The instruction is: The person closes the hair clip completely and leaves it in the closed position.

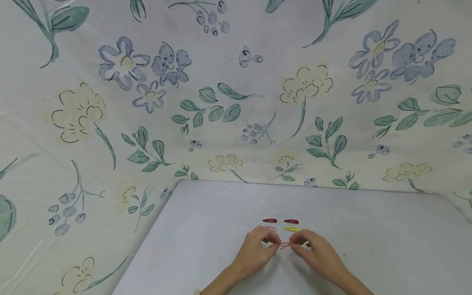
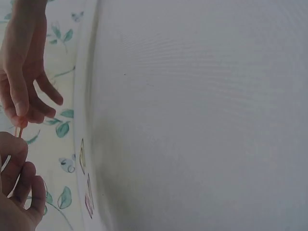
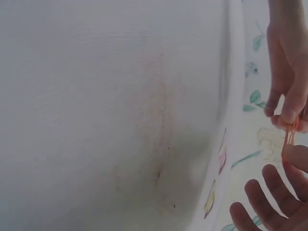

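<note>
A thin orange band (image 1: 285, 244), looped in several strands like a rubber band, stretches between the two hands over the white table. My left hand (image 1: 254, 252) pinches its left end between thumb and fingertips. The other end is pinched by my right hand (image 1: 318, 254). In the right wrist view the strands of the orange band (image 3: 289, 132) run side by side between the thumbs, while the other fingers of the right hand (image 3: 274, 197) spread apart. Just beyond the hands lie a pink snap hair clip (image 1: 271, 228), partly covered by the left hand, and a yellow snap hair clip (image 1: 291, 229).
Two red snap hair clips, one on the left (image 1: 270, 221) and one on the right (image 1: 291, 221), lie behind the pink and yellow ones. The white table (image 1: 206, 213) ends at a floral cloth (image 1: 221, 139) hanging behind and at the left.
</note>
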The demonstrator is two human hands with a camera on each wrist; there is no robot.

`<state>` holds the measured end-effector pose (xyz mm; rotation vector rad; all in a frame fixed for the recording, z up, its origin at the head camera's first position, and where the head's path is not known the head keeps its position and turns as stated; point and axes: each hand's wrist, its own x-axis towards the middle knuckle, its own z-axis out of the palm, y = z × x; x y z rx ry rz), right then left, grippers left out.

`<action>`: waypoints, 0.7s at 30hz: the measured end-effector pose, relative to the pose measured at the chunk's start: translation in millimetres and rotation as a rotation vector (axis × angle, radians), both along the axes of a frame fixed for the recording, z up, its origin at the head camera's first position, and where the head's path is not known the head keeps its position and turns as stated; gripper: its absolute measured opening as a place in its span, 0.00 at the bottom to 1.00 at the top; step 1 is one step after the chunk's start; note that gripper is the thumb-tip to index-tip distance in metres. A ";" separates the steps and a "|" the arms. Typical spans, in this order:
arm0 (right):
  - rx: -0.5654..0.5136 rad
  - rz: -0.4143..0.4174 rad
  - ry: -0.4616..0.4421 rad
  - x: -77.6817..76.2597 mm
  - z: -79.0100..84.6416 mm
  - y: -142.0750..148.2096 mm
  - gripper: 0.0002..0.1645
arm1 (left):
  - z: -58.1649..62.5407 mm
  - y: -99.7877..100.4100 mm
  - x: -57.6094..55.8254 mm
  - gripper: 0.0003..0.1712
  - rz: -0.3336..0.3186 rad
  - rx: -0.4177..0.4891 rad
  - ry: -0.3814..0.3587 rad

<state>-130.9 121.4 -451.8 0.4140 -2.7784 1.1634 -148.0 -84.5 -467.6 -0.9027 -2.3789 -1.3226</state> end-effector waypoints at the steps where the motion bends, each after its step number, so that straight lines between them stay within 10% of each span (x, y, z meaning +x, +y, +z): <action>1: 0.000 -0.014 -0.006 -0.9 1.0 -1.4 0.08 | 1.1 -0.5 -1.3 0.08 0.004 0.000 0.002; 21: 0.038 -0.148 0.018 -8.8 5.7 -9.7 0.07 | 7.5 9.0 -8.7 0.12 0.040 0.031 -0.071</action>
